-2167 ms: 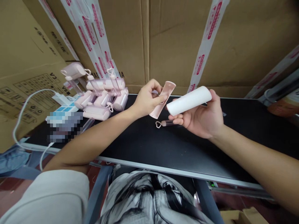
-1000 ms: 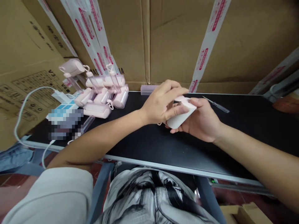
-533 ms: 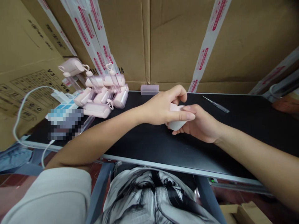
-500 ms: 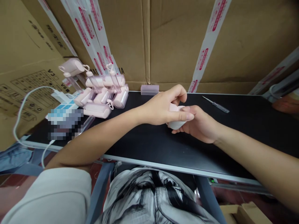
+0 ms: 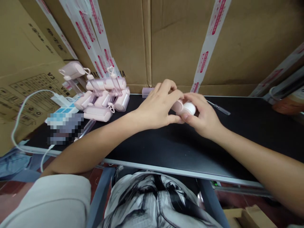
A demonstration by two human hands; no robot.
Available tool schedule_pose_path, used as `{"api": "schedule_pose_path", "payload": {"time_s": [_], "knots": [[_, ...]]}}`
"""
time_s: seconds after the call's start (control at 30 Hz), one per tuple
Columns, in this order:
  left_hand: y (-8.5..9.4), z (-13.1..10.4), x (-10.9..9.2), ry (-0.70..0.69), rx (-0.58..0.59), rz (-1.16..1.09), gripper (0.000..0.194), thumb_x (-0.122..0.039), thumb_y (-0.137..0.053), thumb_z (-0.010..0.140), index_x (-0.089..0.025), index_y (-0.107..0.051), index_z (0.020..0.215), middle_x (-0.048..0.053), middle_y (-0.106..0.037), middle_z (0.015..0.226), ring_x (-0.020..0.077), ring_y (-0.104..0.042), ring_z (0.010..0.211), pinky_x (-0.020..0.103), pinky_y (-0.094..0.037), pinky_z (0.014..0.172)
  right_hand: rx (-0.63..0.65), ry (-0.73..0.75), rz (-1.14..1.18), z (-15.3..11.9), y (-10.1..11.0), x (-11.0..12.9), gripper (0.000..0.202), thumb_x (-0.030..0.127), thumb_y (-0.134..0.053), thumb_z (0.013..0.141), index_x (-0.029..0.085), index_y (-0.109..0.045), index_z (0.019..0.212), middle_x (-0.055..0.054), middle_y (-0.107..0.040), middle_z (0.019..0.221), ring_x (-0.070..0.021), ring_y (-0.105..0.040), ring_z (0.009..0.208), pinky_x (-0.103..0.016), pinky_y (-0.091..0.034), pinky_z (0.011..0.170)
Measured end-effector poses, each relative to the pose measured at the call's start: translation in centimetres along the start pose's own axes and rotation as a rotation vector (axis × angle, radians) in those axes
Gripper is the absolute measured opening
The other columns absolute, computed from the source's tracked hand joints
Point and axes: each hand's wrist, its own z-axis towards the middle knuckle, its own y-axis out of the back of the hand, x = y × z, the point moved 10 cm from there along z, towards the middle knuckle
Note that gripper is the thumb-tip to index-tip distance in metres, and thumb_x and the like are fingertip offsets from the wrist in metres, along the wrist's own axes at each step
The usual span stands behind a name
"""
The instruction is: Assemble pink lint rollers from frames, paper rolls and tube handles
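Above the black tabletop (image 5: 147, 142), my two hands meet over a small pink and white object. My left hand (image 5: 159, 106) is closed round its pale pink part (image 5: 177, 106), which shows a flat round end. The white rounded part (image 5: 190, 108) sits in my right hand (image 5: 205, 115), with the thumb below it and the fingers over the top. The two parts touch or nearly touch; I cannot tell whether they are joined. My fingers hide much of both. Behind my left hand lies a translucent pink block (image 5: 146, 92).
Several pale pink rounded cases (image 5: 97, 114) with clear parts and heart-shaped loops are piled at the left. Near them are a power strip (image 5: 62, 110), a white cable (image 5: 16, 126) and a blurred-out item. A screwdriver (image 5: 222, 109) lies back right. Cardboard (image 5: 173, 47) walls the back.
My hands have turned the object, so its round pink end and white part now show. My right hand has moved up and now wraps over it. The view has shifted slightly.
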Motion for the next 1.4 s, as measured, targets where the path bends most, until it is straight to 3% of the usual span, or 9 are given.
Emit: {"api": "schedule_pose_path", "payload": {"time_s": [0.13, 0.27, 0.53, 0.63, 0.8, 0.93, 1.03, 1.2, 1.4], "knots": [[-1.6, -0.4, 0.6, 0.031, -0.007, -0.031, 0.053, -0.034, -0.076, 0.096, -0.021, -0.054, 0.142, 0.013, -0.058, 0.137, 0.0263, -0.067, 0.118, 0.04, -0.059, 0.094, -0.08, 0.133, -0.259, 0.0, 1.1, 0.0, 0.083, 0.074, -0.068, 0.086, 0.023, -0.059, 0.152, -0.022, -0.052, 0.154, -0.0472, -0.052, 0.144, -0.071, -0.043, 0.116], [-2.2, -0.7, 0.6, -0.002, -0.054, -0.03, 0.051, -0.028, -0.075, 0.096, -0.021, -0.052, 0.142, 0.011, -0.061, 0.137, 0.0249, -0.066, 0.123, 0.037, -0.06, 0.095, -0.078, 0.158, -0.346, -0.1, 1.2, -0.2, 0.086, 0.073, -0.067, 0.087, 0.024, -0.053, 0.156, -0.023, -0.046, 0.158, -0.0498, -0.049, 0.145, -0.073, -0.044, 0.113], [-2.9, -0.7, 1.2, 0.012, -0.058, 0.085, 0.024, -0.02, -0.071, 0.094, -0.016, -0.06, 0.116, 0.01, -0.067, 0.115, 0.0221, -0.071, 0.099, 0.031, -0.057, 0.079, -0.076, 0.245, -0.438, 0.1, 0.0, 0.0, 0.089, 0.069, -0.069, 0.084, 0.027, -0.045, 0.159, -0.023, -0.048, 0.152, -0.0506, -0.048, 0.143, -0.07, -0.039, 0.111], [-3.1, -0.8, 1.4, -0.003, -0.059, 0.136, 0.022, -0.025, -0.07, 0.096, -0.016, -0.061, 0.113, 0.01, -0.068, 0.11, 0.0219, -0.071, 0.093, 0.03, -0.055, 0.073, -0.064, 0.268, -0.449, 0.2, -0.2, 0.1, 0.089, 0.07, -0.067, 0.085, 0.028, -0.043, 0.16, -0.022, -0.05, 0.149, -0.0501, -0.049, 0.14, -0.069, -0.039, 0.108], [-3.0, -1.2, 1.2, -0.071, -0.119, 0.186, 0.019, -0.031, -0.066, 0.1, -0.016, -0.063, 0.11, 0.009, -0.07, 0.102, 0.021, -0.072, 0.091, 0.028, -0.053, 0.069, -0.063, 0.301, -0.472, 0.3, 0.1, 1.0, 0.087, 0.078, -0.06, 0.089, 0.023, -0.047, 0.155, -0.023, -0.052, 0.146, -0.0473, -0.053, 0.134, -0.065, -0.043, 0.105], [-3.0, -1.5, 1.0, -0.107, -0.175, 0.224, 0.017, -0.029, -0.061, 0.101, -0.015, -0.064, 0.11, 0.011, -0.074, 0.108, 0.021, -0.074, 0.093, 0.028, -0.054, 0.067, -0.076, 0.253, -0.506, 0.5, 0.5, 1.4, 0.086, 0.086, -0.051, 0.09, 0.023, -0.053, 0.148, -0.023, -0.054, 0.144, -0.0484, -0.052, 0.135, -0.067, -0.043, 0.105], [-2.6, -1.7, 0.6, -0.153, -0.236, 0.193, 0.019, -0.032, -0.061, 0.103, -0.015, -0.065, 0.111, 0.01, -0.077, 0.11, 0.0208, -0.076, 0.094, 0.029, -0.056, 0.069, -0.094, 0.239, -0.487, 0.5, 0.9, 1.6, 0.086, 0.089, -0.047, 0.09, 0.022, -0.057, 0.143, -0.023, -0.056, 0.141, -0.0482, -0.053, 0.134, -0.068, -0.044, 0.105], [-1.6, -1.6, -0.1, -0.209, -0.299, 0.142, 0.027, -0.032, -0.058, 0.108, -0.014, -0.061, 0.127, 0.012, -0.078, 0.12, 0.021, -0.078, 0.108, 0.031, -0.061, 0.087, -0.095, 0.177, -0.397, 0.7, 1.4, 0.7, 0.084, 0.088, -0.038, 0.096, 0.021, -0.058, 0.143, -0.022, -0.059, 0.137, -0.0437, -0.056, 0.133, -0.064, -0.048, 0.108], [-2.2, -1.5, 1.5, -0.054, -0.266, 0.011, 0.052, -0.043, -0.067, 0.103, -0.013, -0.052, 0.144, 0.017, -0.073, 0.135, 0.0255, -0.075, 0.118, 0.036, -0.061, 0.096, -0.058, 0.096, -0.353, 0.5, 1.3, -0.1, 0.082, 0.083, -0.034, 0.1, 0.02, -0.058, 0.146, -0.022, -0.064, 0.134, -0.0414, -0.059, 0.129, -0.062, -0.05, 0.109]]}}
